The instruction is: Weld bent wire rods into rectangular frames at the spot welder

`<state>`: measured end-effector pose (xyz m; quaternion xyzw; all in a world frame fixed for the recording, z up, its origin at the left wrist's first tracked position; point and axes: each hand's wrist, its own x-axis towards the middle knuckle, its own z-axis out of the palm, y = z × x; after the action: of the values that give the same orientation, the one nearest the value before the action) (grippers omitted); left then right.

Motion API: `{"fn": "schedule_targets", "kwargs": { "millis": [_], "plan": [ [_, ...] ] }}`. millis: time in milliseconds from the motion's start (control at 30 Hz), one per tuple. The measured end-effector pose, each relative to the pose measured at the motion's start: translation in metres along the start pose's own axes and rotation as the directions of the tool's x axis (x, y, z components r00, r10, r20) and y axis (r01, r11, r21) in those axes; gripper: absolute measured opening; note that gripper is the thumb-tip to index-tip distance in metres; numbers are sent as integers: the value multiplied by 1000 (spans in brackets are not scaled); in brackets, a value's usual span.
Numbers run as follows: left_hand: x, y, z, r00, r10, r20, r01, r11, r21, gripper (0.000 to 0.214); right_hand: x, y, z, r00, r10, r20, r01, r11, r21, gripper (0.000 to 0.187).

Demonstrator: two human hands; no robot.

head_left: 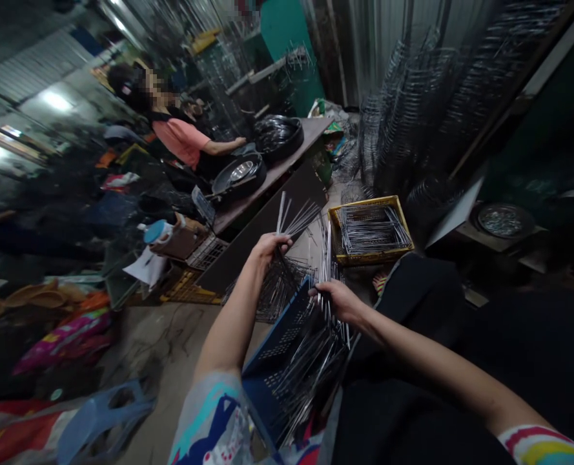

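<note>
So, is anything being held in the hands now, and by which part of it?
The left hand grips a fanned bunch of thin metal rods, the right hand another bundle, both below the upper ends; where the lower ends lie is unclear.

Head cam, POV, facing fwd & down, tilted, rods (326,258) close nr ctr, co-worker (183,140) farther off

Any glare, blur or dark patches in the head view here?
Head view: a ceiling light glares at upper left; head view: the blue stool smears near the left edge, while the left hand, right hand and metal rods look clearer; head view: the black cloth at lower right sinks into shadow, little detail readable.
</note>
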<state>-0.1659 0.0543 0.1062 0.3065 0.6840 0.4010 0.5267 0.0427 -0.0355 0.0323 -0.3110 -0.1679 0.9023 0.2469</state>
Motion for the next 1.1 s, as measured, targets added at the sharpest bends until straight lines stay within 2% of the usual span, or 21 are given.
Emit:
{"fn": "schedule_targets", "kwargs": {
  "millis": [67, 133, 233, 333, 433, 500, 600, 733, 867, 1000, 1100],
  "plan": [
    [-10, 4, -7, 1000, 11, -2, -11, 999, -39, 15, -8, -6, 2, 999, -10, 37, 7, 995, 100, 13],
    [-27, -3, -10, 1000, 17, 13, -16, 997, -73, 17, -12, -13, 5, 995, -47, 84, 31, 982, 185, 26],
    [-60, -29, -8, 998, 13, 61, -6, 993, -114, 26, -15, -20, 9, 984, -107, 141, 76, 975, 210, 46],
    [-88, -63, -4, 993, -25, 117, 42, 988, -147, 35, -18, -10, 14, 980, -100, 173, 65, 978, 199, 62],
    [-98, -89, -2, 985, -86, 150, 112, 977, -181, 35, -26, 11, 24, 991, -29, 132, 5, 983, 185, 59],
    [-93, -95, -3, 981, -120, 150, 149, 967, -205, 30, -34, 25, 33, 996, 28, 86, -44, 983, 181, 52],
    [-75, -88, -6, 984, -144, 105, 167, 952, -258, 19, -46, 36, 44, 992, 82, 96, -97, 981, 166, 48],
    [-59, -67, -10, 991, -129, 20, 129, 933, -336, 8, -55, 31, 44, 991, 66, 115, -84, 984, 157, 48],
    [-74, -55, -10, 995, -95, 15, 94, 934, -345, 8, -53, 16, 37, 997, 37, 66, -48, 984, 171, 46],
    [-100, -53, -7, 996, -71, 54, 85, 946, -314, 21, -47, 7, 32, 997, -6, 81, -10, 980, 199, 50],
    [-107, -54, -8, 995, -55, 86, 75, 966, -248, 25, -44, 5, 22, 995, -6, 102, -11, 987, 163, 49]
  ]
}}
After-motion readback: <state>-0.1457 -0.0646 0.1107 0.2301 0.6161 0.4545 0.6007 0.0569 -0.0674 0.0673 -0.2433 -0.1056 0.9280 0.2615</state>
